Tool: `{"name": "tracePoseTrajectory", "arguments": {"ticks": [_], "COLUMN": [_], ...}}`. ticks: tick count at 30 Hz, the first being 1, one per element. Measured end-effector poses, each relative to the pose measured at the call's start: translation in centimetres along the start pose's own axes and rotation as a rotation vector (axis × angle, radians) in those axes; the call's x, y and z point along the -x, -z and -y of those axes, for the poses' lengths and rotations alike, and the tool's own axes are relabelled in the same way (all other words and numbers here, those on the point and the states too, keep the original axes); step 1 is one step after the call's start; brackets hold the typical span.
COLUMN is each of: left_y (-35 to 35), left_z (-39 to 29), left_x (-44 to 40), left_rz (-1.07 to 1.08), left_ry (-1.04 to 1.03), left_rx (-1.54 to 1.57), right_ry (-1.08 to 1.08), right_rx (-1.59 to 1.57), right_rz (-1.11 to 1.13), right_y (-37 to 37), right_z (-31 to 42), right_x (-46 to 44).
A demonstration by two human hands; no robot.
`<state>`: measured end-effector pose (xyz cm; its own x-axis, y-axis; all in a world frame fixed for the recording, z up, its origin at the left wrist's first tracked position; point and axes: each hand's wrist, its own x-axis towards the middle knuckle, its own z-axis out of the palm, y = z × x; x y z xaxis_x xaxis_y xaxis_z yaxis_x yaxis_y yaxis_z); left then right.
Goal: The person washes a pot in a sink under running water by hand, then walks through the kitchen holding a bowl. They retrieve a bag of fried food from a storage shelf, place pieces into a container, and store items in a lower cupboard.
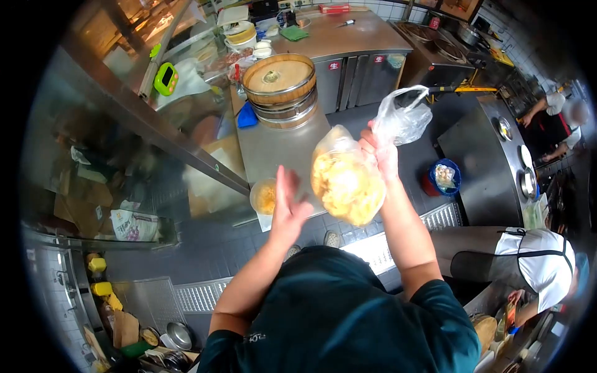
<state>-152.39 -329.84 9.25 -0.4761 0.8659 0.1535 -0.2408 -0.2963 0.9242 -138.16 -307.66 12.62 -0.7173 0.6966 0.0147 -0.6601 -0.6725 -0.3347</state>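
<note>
My right hand (380, 152) is closed around the gathered neck of a clear plastic bag (347, 186) full of yellow food pieces. The bag's loose handles (404, 118) stick out above my fist. What exactly the yellow pieces are, I cannot make out. My left hand (288, 208) is raised to the left of the bag, fingers stretched out and slightly blurred, touching nothing. Just beyond it, a round container (263, 196) with orange-yellow contents sits at the near end of the steel counter (277, 155), partly behind my fingers.
Stacked round wooden-rimmed steamers (280, 81) stand on the counter, beside a blue item (247, 115). A green timer (166, 79) hangs at the left. On the floor to the right is a blue-rimmed bucket (444, 177). One person (541, 261) bends over at the right; another (553, 118) stands farther back.
</note>
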Motion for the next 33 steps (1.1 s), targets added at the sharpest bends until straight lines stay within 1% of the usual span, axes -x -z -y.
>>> {"name": "tracePoseTrajectory", "arguments": {"ticks": [1, 2, 4, 5, 8, 9, 11, 12, 14, 16, 17, 18, 20, 22, 23, 26, 27, 30, 31, 33], "left_y": [0.5, 1.1, 1.5, 1.9, 3.0, 3.8, 5.4, 5.6, 6.0, 6.6, 6.7, 6.8, 6.8, 6.8, 6.6, 6.1, 5.6, 5.1, 4.4, 3.2], "left_z": [-0.8, -0.4, -1.2, -1.9, -4.2, -5.3, -7.5, -8.7, -10.5, -10.6, -11.1, -11.5, -11.5, -10.8, -10.8, -9.3, -9.5, -9.3, -9.2, -7.2], "left_x": [0.1, 0.4, 0.2, 0.8, 0.3, 0.3, 0.2, 0.1, -0.1, 0.5, 0.6, 0.8, 0.8, 1.0, 1.4, 2.9, 3.0, 3.6, 3.9, 4.0], "left_rz": [0.031, 0.132, 0.346, 0.26, 0.327, 0.401, 0.527, 0.693, 1.015, 1.151, 1.211, 1.274, 1.323, 1.368, 1.339, 1.335, 1.336, 0.845, 0.723, 0.607], "left_ry": [0.335, 0.368, 0.437, 0.507, 0.216, 0.033, -0.358, -0.534, -0.915, -1.04, -1.099, -1.154, -1.217, -1.254, -1.31, -1.372, -1.306, -0.841, -0.598, -0.121], "left_rx": [0.47, 0.576, 0.78, 0.49, 0.106, -0.218, -0.854, -1.056, -1.447, -1.472, -1.464, -1.45, -1.361, -1.232, -1.174, -1.076, -1.069, -0.911, -0.928, -0.666], "right_ry": [0.009, 0.017, 0.028, 0.038, 0.165, 0.231, 0.066, -0.022, -0.118, -0.185, -0.3, -0.33, -0.39, -0.349, -0.332, -0.373, -0.313, -0.055, 0.042, 0.204], "right_rx": [-0.055, -0.113, 0.035, 0.108, 0.257, 0.447, 0.594, 0.666, 0.801, 0.986, 1.099, 1.155, 1.261, 1.329, 1.359, 1.495, 1.481, 1.173, 1.192, 0.954], "right_rz": [0.061, 0.124, 0.051, 0.012, -0.14, -0.256, -0.387, -0.452, -0.399, -0.297, -0.288, -0.263, -0.209, -0.141, -0.105, -0.062, 0.003, -0.158, -0.371, -0.43], "right_y": [-0.4, -0.8, -1.1, -1.0, -0.2, 0.6, -2.0, -3.1, -3.3, -2.2, -0.7, -1.8, -5.1, -4.4, -4.0, -5.1, -4.0, -2.3, -2.8, -1.4], "right_z": [-0.8, -1.7, -4.2, -5.3, -7.0, -7.7, -8.6, -9.0, -9.6, -11.0, -10.9, -11.1, -11.2, -11.1, -11.1, -10.6, -10.3, -9.8, -9.2, -8.1], "right_x": [0.3, 0.5, 1.3, 1.5, 2.1, 2.4, 3.5, 4.0, 5.2, 5.7, 6.2, 6.9, 8.4, 9.6, 10.3, 12.9, 13.8, 15.9, 16.4, 17.1]}}
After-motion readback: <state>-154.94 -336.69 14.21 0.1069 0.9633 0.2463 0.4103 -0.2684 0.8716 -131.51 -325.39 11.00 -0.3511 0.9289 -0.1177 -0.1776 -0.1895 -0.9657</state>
